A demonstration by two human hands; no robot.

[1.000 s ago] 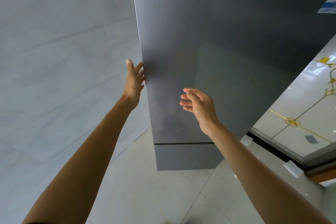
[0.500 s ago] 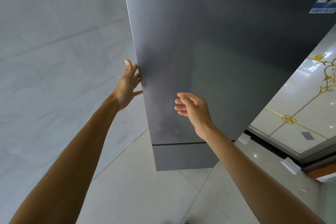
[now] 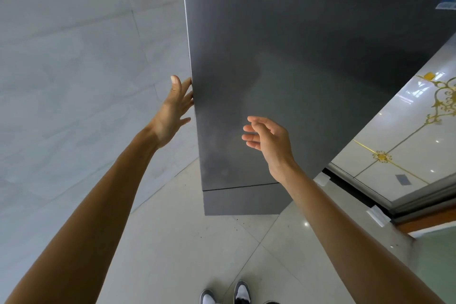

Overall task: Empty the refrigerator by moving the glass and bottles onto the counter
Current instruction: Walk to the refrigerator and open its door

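Left hand (image 3: 170, 116) fingers (image 3: 176, 84) now behind upright refrigerator's (image 3: 296, 57) vertical left edge.

The left hand (image 3: 172, 111) is pressed closer to the left edge of the refrigerator door (image 3: 296, 81), and its fingertips are now hidden behind that edge. The view is tipped downward, so 2 shoes (image 3: 225, 294) are brought into sight at the bottom.
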